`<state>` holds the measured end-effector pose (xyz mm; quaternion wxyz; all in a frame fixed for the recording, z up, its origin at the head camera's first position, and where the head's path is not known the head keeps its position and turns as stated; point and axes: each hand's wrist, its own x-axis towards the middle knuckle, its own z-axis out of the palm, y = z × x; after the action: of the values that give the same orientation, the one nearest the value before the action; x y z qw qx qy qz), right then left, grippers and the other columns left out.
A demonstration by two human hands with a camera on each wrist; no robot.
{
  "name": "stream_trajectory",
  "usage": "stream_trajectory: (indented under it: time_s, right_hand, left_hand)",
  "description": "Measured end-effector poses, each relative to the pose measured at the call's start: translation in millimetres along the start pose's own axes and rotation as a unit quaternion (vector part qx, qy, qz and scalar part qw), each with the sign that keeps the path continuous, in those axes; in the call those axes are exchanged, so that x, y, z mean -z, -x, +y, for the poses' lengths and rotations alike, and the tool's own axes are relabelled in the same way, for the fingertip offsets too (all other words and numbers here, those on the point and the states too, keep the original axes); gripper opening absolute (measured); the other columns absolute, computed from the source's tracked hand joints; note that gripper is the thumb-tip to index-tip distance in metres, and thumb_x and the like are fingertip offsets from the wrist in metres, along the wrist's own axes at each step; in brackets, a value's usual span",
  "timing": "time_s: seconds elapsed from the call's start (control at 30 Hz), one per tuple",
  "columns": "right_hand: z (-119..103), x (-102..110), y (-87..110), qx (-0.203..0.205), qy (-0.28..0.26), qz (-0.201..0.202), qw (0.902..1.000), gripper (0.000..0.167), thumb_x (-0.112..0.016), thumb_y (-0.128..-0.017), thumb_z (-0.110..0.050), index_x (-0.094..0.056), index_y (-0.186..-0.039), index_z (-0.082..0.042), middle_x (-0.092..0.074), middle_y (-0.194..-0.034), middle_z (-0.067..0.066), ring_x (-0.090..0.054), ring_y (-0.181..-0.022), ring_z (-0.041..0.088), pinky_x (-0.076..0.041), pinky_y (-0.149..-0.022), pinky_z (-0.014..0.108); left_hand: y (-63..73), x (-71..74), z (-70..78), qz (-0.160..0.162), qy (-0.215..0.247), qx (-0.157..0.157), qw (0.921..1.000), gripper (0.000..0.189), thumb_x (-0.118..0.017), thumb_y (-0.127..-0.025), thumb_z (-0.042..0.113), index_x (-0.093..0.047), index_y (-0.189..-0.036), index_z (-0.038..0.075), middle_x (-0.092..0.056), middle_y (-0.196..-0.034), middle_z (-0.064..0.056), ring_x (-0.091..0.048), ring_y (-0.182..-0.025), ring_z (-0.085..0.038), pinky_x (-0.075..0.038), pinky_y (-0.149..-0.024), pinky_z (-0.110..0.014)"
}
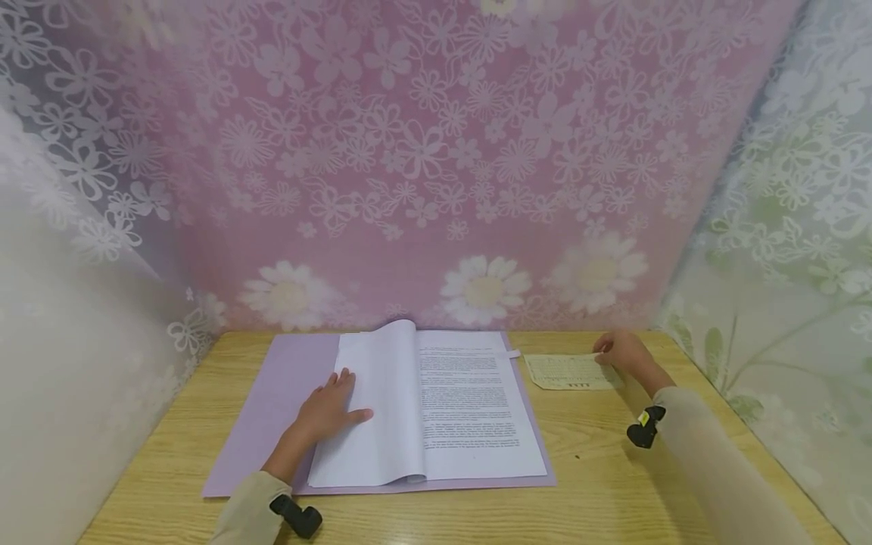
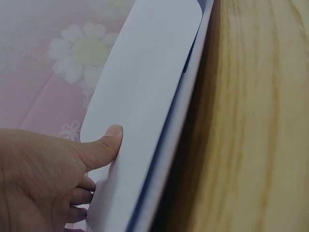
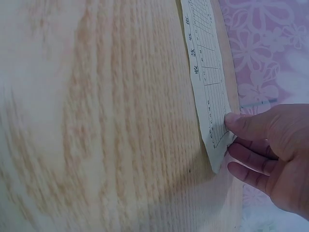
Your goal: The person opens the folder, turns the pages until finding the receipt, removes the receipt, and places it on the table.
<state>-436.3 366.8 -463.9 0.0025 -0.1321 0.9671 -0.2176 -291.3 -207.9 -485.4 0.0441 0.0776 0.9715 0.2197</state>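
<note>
A stack of printed pages [image 1: 466, 409] lies opened in a lilac folder [image 1: 272, 409], its turned sheets curving up at the fold. My left hand [image 1: 327, 409] rests with spread fingers on the blank back of the turned pages [image 1: 381, 424]; in the left wrist view the thumb lies along the white sheet [image 2: 145, 96]. To the right of the folder is a pale yellow-green printed slip [image 1: 568, 372] with ruled lines. My right hand [image 1: 625, 354] pinches the slip's right end, thumb on top and fingers at its edge, as the right wrist view shows.
The wooden table [image 1: 586, 492] carries all of this. A pink flowered backdrop [image 1: 422, 189] stands right behind its far edge, with pale flowered walls at both sides. A small white tab [image 1: 509, 353] sticks out from the pages' right edge, near the slip.
</note>
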Motion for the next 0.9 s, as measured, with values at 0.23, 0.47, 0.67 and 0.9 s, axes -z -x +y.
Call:
stream_trajectory:
  time_s: [0.23,0.47,0.67,0.9]
  right_hand:
    - [1,1,0.6,-0.010,0.012,-0.004,0.9999,0.021,-0.073,-0.090,-0.005,-0.072,-0.106,0.008,-0.071,-0.103,0.028,-0.068,-0.091,0.041,-0.057,-0.078,0.054]
    - [2,-1,0.9,-0.007,0.010,-0.012,0.9999,0.022,-0.073,-0.090,-0.005,-0.071,-0.107,0.009,-0.071,-0.104,0.028,-0.068,-0.093,0.042,-0.057,-0.079,0.054]
    - [-1,2,2.2,0.006,0.013,-0.012,0.9998,0.023,-0.070,-0.091,-0.005,-0.071,-0.109,0.010,-0.071,-0.104,0.029,-0.068,-0.093,0.042,-0.057,-0.079,0.054]
    - [-11,7,0.3,0.013,0.012,-0.017,0.9997,0.030,-0.063,-0.098,-0.010,-0.067,-0.117,0.013,-0.068,-0.109,0.034,-0.067,-0.097,0.047,-0.057,-0.080,0.056]
  left_hand:
    - [1.4,-0.1,3.2,-0.001,0.001,-0.002,1.0000,0.089,-0.070,-0.094,0.044,-0.034,-0.153,-0.011,-0.028,-0.162,-0.031,-0.025,-0.151,-0.050,-0.025,-0.120,-0.066]
    - [1.6,-1.5,2.1,-0.001,-0.002,-0.003,1.0000,0.087,-0.069,-0.095,0.043,-0.034,-0.153,-0.011,-0.028,-0.162,-0.031,-0.025,-0.151,-0.050,-0.025,-0.120,-0.065]
    - [-0.3,-1.4,0.8,-0.007,0.000,-0.001,1.0000,0.088,-0.068,-0.096,0.045,-0.033,-0.154,-0.010,-0.027,-0.163,-0.030,-0.023,-0.152,-0.050,-0.024,-0.121,-0.065]
    - [-1.5,3.3,-1.0,-0.015,0.003,0.006,0.9999,0.089,-0.069,-0.094,0.047,-0.033,-0.155,-0.008,-0.026,-0.163,-0.029,-0.025,-0.150,-0.053,-0.031,-0.116,-0.067]
